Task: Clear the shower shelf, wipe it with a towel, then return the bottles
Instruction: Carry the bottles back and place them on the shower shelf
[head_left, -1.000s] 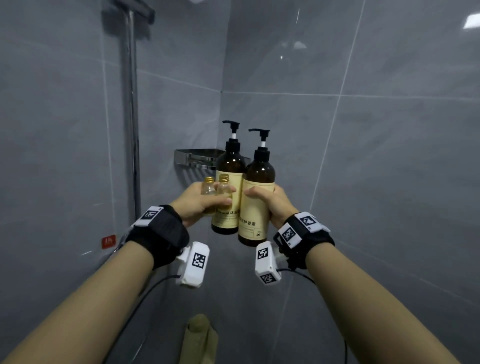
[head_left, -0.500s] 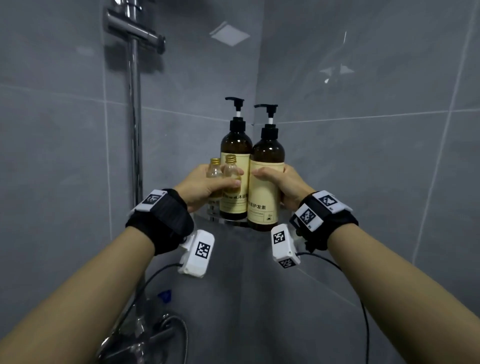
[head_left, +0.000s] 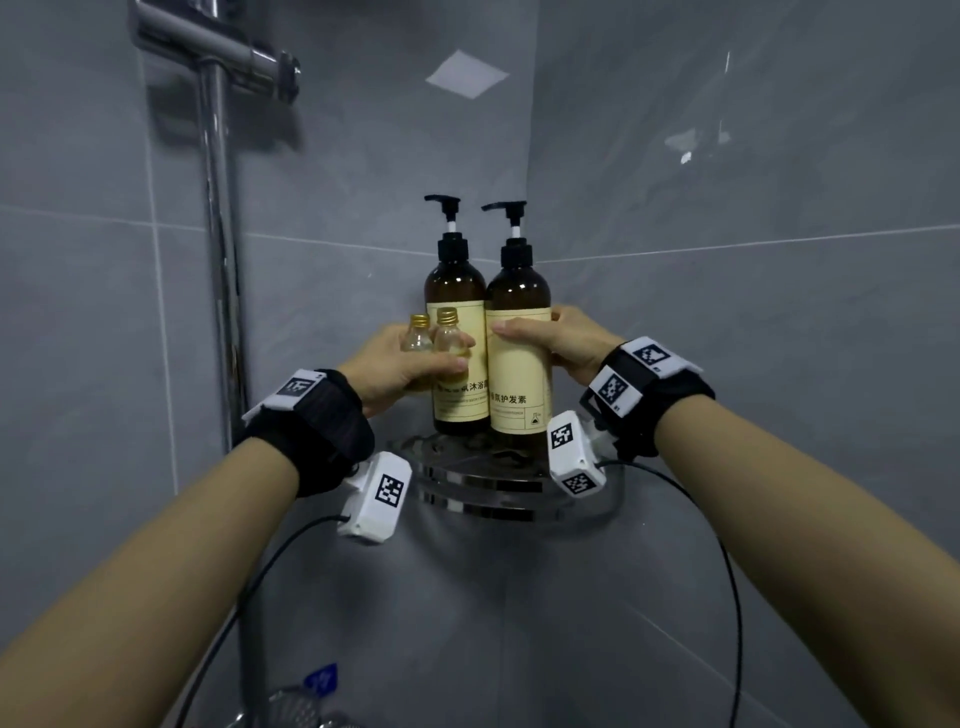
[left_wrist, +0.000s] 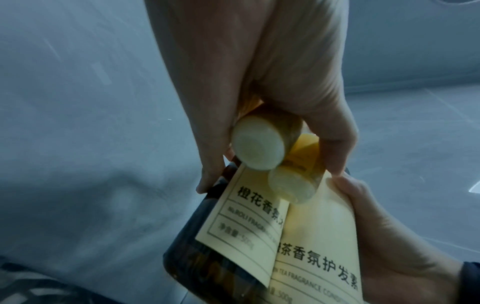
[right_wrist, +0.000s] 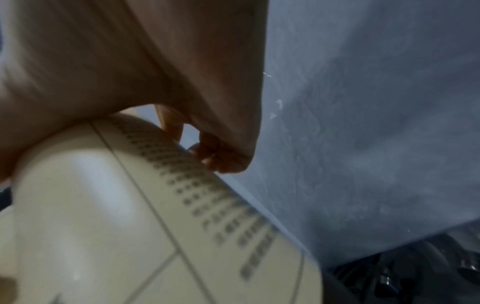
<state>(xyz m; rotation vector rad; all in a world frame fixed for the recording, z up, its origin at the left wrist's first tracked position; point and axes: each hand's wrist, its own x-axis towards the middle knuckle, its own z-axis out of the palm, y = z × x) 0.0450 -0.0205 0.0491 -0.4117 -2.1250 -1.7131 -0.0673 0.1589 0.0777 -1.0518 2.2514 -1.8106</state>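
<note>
Two tall amber pump bottles with cream labels stand side by side over the chrome corner shelf (head_left: 483, 483). My left hand (head_left: 400, 364) grips two small gold-capped bottles (head_left: 439, 338) and presses them against the left pump bottle (head_left: 456, 332); their pale bases (left_wrist: 257, 144) show in the left wrist view. My right hand (head_left: 561, 340) wraps the right pump bottle (head_left: 519, 364), thumb on the front label. The same bottle's label (right_wrist: 155, 216) fills the right wrist view. Whether the tall bottles' bases touch the shelf is hidden by the rim.
Grey tiled walls meet in a corner behind the shelf. A chrome shower rail (head_left: 221, 270) with a bracket runs up the left wall. A shower head and a blue tag (head_left: 320, 680) show at the bottom edge. Wrist camera cables hang below both arms.
Both hands have carried the bottles up and forward to the corner shelf. The tall bottles now stand over the shelf instead of hanging below it.
</note>
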